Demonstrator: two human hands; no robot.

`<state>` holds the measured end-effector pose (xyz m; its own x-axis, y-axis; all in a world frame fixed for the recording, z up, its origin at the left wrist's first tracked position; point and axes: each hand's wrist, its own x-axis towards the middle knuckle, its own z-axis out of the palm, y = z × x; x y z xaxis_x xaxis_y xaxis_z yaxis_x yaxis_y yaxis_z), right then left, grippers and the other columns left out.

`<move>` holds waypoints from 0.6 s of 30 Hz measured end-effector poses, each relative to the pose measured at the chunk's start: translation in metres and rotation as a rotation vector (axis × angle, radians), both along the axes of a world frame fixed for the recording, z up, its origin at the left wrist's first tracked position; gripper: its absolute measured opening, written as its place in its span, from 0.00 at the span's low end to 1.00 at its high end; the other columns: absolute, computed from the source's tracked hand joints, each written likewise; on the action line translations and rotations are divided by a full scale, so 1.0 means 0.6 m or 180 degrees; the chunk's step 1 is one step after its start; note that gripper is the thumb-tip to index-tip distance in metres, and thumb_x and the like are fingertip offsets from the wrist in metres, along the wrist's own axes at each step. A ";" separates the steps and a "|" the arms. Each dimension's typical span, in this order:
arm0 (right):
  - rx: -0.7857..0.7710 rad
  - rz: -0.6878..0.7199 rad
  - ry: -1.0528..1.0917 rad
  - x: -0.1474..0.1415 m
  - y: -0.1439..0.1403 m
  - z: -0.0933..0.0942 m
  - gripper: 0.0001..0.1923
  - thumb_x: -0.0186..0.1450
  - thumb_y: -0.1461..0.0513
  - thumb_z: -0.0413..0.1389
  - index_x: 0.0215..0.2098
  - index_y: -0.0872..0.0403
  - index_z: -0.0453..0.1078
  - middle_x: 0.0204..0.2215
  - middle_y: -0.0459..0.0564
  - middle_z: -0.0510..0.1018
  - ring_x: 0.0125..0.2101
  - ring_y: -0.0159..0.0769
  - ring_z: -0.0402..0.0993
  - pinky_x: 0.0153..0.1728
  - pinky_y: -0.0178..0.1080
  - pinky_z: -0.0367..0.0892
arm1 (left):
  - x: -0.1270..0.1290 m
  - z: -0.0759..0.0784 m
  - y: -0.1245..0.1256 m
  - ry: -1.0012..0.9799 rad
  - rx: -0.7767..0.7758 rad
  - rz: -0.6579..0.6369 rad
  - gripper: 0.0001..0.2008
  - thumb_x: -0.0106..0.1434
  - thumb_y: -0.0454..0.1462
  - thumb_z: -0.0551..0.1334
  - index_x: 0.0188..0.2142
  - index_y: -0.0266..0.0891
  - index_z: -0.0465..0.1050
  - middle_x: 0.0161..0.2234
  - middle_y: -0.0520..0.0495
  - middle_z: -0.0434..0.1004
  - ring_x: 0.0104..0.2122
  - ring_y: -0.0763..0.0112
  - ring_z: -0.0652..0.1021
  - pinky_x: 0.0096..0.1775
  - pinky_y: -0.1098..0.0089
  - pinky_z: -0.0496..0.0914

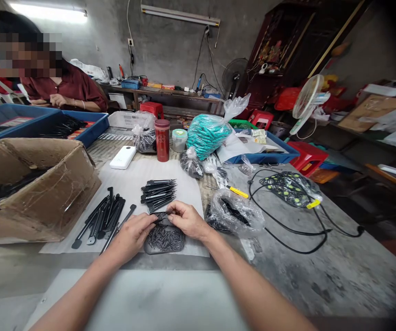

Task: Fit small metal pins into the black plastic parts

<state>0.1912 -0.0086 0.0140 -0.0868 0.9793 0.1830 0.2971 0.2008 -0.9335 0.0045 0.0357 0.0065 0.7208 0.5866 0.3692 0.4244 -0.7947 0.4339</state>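
Fingers (149, 220) of our left hand (133, 233) and right hand (188, 219) pinch one dark piece (162, 214) by one tray (165, 252) of pins (165, 239); one black stack (156, 193) lies just beyond.

The fingertips of the left hand (135, 232) and right hand (187, 218) hide both ends of a slim black part (161, 214), whose details are too small to tell. The left hand also covers a corner of the shallow, dark-rimmed tray (165, 252). The left edge cuts off the open brown cardboard box (51, 197); both forearms run out below, blurred.
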 end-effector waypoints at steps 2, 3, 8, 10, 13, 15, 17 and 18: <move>0.0013 0.0006 -0.0089 0.000 -0.002 0.003 0.06 0.54 0.66 0.49 0.31 0.55 0.65 0.22 0.40 0.64 0.24 0.26 0.58 0.26 0.29 0.56 | -0.001 0.000 0.000 -0.0035 0.0058 -0.0045 0.12 0.63 0.35 0.47 0.39 0.38 0.68 0.29 0.47 0.71 0.29 0.73 0.72 0.32 0.74 0.66; 0.0013 0.0022 -0.0124 0.000 -0.002 0.005 0.06 0.54 0.66 0.49 0.31 0.55 0.64 0.22 0.40 0.64 0.24 0.26 0.58 0.26 0.29 0.56 | -0.002 0.001 0.000 -0.0051 0.0070 -0.0068 0.13 0.63 0.34 0.47 0.39 0.37 0.68 0.29 0.47 0.71 0.29 0.73 0.72 0.32 0.74 0.66; 0.0006 0.0115 -0.0316 -0.001 -0.006 0.016 0.08 0.55 0.67 0.49 0.33 0.55 0.64 0.22 0.40 0.64 0.24 0.26 0.59 0.27 0.30 0.56 | -0.004 0.004 -0.002 -0.0102 0.0082 -0.0169 0.14 0.63 0.33 0.46 0.38 0.37 0.69 0.29 0.46 0.70 0.29 0.74 0.71 0.31 0.75 0.66; 0.0023 0.0106 -0.0386 -0.002 -0.007 0.020 0.07 0.55 0.67 0.49 0.33 0.55 0.64 0.22 0.40 0.64 0.24 0.26 0.59 0.27 0.30 0.56 | -0.004 0.004 -0.002 -0.0113 0.0015 -0.0188 0.14 0.63 0.34 0.46 0.39 0.37 0.69 0.29 0.46 0.70 0.28 0.74 0.71 0.31 0.76 0.67; 0.0052 0.0120 -0.0464 -0.003 -0.009 0.024 0.07 0.55 0.68 0.48 0.32 0.55 0.64 0.22 0.40 0.64 0.24 0.27 0.59 0.28 0.30 0.56 | -0.005 0.002 -0.002 -0.0126 -0.0085 -0.0226 0.13 0.63 0.33 0.47 0.39 0.38 0.69 0.29 0.47 0.69 0.28 0.75 0.71 0.30 0.77 0.66; 0.0044 0.0168 -0.0507 -0.004 -0.010 0.025 0.06 0.55 0.67 0.49 0.32 0.55 0.64 0.22 0.40 0.63 0.24 0.27 0.59 0.28 0.30 0.56 | -0.006 0.001 -0.001 -0.0145 -0.0075 -0.0280 0.12 0.63 0.33 0.47 0.39 0.38 0.69 0.28 0.48 0.69 0.28 0.76 0.71 0.30 0.77 0.66; 0.0022 0.0210 -0.0506 -0.005 -0.011 0.025 0.06 0.55 0.67 0.49 0.32 0.55 0.64 0.22 0.40 0.64 0.25 0.27 0.60 0.28 0.30 0.56 | -0.006 0.001 -0.001 -0.0180 -0.0040 -0.0339 0.12 0.62 0.32 0.48 0.39 0.38 0.68 0.28 0.49 0.69 0.28 0.77 0.71 0.30 0.78 0.66; 0.0013 0.0220 -0.0477 -0.006 -0.011 0.024 0.06 0.55 0.67 0.49 0.32 0.55 0.64 0.22 0.40 0.64 0.25 0.27 0.60 0.28 0.31 0.56 | -0.005 0.001 -0.001 -0.0207 -0.0025 -0.0360 0.11 0.62 0.32 0.48 0.39 0.38 0.68 0.28 0.49 0.69 0.28 0.77 0.71 0.29 0.78 0.66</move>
<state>0.1879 -0.0151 0.0283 -0.1806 0.9693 0.1670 0.4182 0.2294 -0.8789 0.0014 0.0354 0.0069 0.7572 0.5060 0.4131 0.3030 -0.8324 0.4641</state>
